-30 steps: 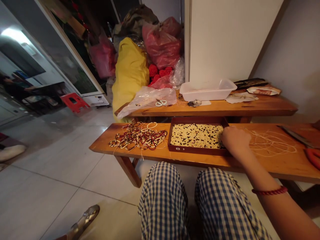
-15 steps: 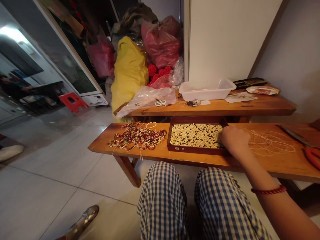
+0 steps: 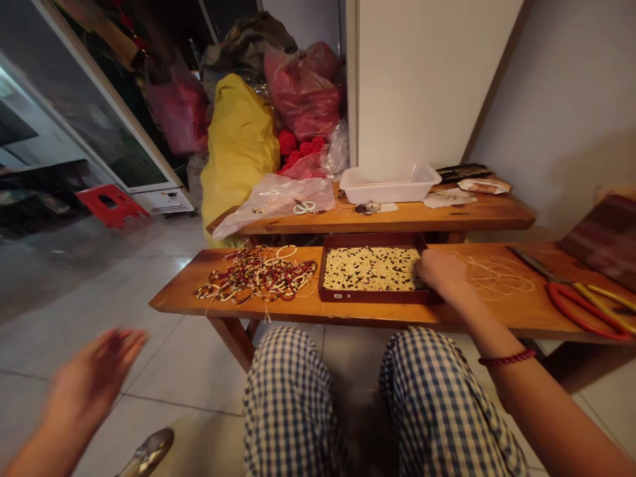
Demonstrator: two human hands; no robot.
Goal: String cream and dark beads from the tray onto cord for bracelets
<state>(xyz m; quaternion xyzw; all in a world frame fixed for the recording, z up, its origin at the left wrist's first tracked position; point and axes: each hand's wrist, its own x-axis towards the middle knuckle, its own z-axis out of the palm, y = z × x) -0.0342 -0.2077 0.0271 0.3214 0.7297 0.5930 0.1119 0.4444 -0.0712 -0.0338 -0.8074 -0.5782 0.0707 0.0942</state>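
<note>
My right hand [image 3: 444, 273], with a dark red bracelet [image 3: 507, 358] on its wrist, rests at the right end of a dark red tray [image 3: 380, 297]. Its fingers are curled downward, and whatever they hold is hidden. Cream and dark beads [image 3: 370, 268] fill the tray. Motion smears my left hand [image 3: 99, 368], which hangs over the floor at the lower left, apart from the bench; a dark patch shows near its fingers. Left of the tray lies a tangled heap of beaded strands [image 3: 258, 275]. Pale thread [image 3: 499, 275] is looped to the right of my right hand.
On the wooden bench [image 3: 173, 285] lie long dark blades and red-handled scissors [image 3: 579, 311]. A second bench [image 3: 318, 224] behind it bears a white plastic tub [image 3: 390, 185], white-handled scissors [image 3: 304, 207] and a clear bag [image 3: 278, 195]. A red stool [image 3: 109, 204] stands farther left.
My left hand has come into view at the lower left. The whole scene has shifted left as the head turned right. My right hand stays at the tray's right end.
</note>
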